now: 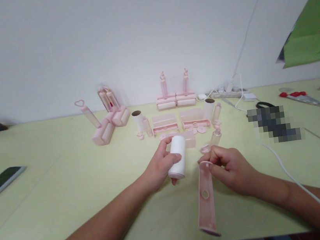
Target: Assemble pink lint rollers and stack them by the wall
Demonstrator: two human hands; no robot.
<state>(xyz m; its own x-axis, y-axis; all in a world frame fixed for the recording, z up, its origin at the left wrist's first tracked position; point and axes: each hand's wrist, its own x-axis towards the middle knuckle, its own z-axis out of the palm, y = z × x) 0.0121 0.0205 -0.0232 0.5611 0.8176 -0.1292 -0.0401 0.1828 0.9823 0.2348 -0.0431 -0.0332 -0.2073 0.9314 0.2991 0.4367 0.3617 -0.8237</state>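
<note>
Head view forward, down across table (75,170)

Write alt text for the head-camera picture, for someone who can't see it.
The left hand grips a white roll while the right hand holds one end of a pink trough-shaped part at a pale yellow table. Beyond are more pink pieces and a pale wall.
</note>
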